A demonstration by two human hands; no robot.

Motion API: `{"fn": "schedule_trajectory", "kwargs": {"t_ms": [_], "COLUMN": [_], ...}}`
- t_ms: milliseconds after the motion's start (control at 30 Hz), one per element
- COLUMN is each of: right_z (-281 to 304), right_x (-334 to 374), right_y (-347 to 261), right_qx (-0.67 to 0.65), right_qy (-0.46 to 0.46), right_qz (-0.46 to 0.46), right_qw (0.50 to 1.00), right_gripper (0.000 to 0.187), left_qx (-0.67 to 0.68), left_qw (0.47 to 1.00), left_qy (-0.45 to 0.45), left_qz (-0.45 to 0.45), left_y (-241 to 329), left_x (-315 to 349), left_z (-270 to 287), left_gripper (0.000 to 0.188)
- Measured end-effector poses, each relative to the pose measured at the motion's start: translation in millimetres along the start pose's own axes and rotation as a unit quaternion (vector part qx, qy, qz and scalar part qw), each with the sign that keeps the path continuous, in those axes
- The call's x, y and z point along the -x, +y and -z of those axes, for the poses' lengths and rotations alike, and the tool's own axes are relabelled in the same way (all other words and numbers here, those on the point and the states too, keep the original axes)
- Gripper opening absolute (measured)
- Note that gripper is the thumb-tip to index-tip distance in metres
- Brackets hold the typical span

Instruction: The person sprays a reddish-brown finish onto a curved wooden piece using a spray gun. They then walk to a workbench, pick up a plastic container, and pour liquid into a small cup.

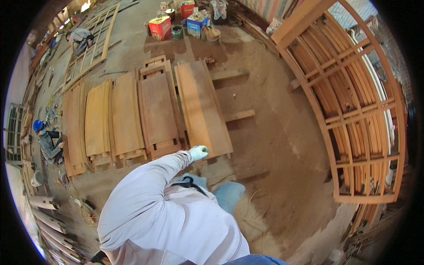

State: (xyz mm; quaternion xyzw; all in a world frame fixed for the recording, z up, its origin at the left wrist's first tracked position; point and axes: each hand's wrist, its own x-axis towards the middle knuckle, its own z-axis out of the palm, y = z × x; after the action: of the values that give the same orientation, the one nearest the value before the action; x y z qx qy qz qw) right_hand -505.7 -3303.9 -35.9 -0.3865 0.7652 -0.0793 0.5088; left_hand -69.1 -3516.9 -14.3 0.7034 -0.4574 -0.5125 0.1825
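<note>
My left hand (199,153), in a pale mint glove, is over the near end of a long wooden panel (202,106). Its fingers are curled closed, and what they hold, if anything, is too small to make out. The panel lies flat, with a lighter orange strip and a duller brown area on its face. To its left lies a darker brown panel (160,110) with slots near its close end. My right hand is out of view.
More panels (126,115) lie in a row leftward. A wooden lattice frame (349,110) leans at right against stacked timber. A person in a blue cap (49,141) sits at left; another person (81,39) crouches farther off. Cans and a red box (160,28) stand at the back.
</note>
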Motion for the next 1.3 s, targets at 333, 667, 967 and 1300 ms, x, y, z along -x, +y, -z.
{"fn": "schedule_trajectory", "kwargs": {"t_ms": [333,667,967,1300], "right_z": [261,415,-128,-366], "right_x": [-237,-524,-272,43], "right_y": [-143,-533,-671,-511], "right_qx": [0.174,0.882,0.267,0.478], "right_qy": [0.039,0.039,-0.318,-0.487], "right_qz": [0.101,0.425,0.571,0.659], "right_qw": [0.979,0.200,0.708,0.318], "right_gripper": [0.017,0.016,0.030,0.029], "left_qx": [0.169,0.380,0.457,0.591], "left_qw": [0.973,0.836,0.504,0.295], "left_qy": [0.127,0.277,0.410,0.593], "left_qz": [0.089,0.284,0.608,0.460], "left_y": [155,110,22,-123], "left_x": [-138,61,184,236], "left_z": [-152,-155,-321,-278], "left_gripper": [0.028,0.027,0.043,0.030]}}
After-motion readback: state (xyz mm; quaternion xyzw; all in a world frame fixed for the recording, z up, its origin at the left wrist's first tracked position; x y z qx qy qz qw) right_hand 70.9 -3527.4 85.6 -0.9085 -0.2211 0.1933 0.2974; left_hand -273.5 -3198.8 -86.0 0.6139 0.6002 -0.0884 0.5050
